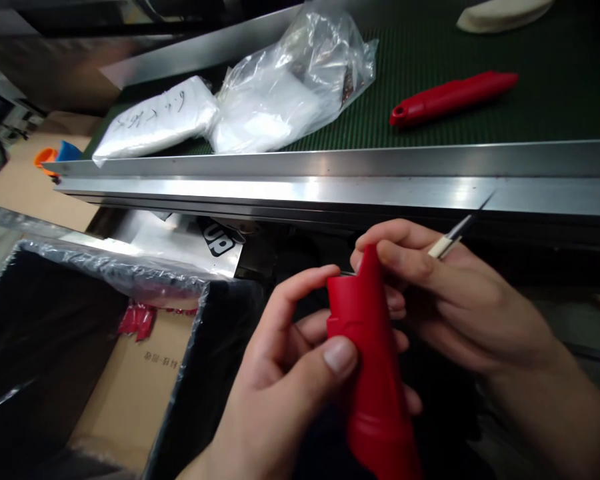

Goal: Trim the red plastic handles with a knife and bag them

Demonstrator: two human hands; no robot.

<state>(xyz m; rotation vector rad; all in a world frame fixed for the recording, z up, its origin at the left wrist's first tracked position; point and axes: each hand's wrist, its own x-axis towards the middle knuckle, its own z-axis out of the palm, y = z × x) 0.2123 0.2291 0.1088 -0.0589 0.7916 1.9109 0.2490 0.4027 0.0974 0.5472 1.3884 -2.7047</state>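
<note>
My left hand [300, 373] is wrapped round a red plastic part [370, 360], a hollow tube-like housing held upright with its open, notched end at the top. The left thumb presses on its near side and the index finger reaches to its rim. At the tall tip of that part, my right hand [445, 293] has its thumb and index finger closed. A thin pointed tool [460, 230] with a dark, slim tip and a pale collar sticks out from the right hand, pointing up and away; the rest of it is hidden by the fingers.
Beyond a metal rail [300, 180] runs a green ribbed conveyor belt [380, 127], bearing another red part [453, 99], a clear plastic bag [290, 87] and a white wrapped packet [157, 119]. A plastic-lined black box [215, 360] at lower left contains small red pieces [139, 320].
</note>
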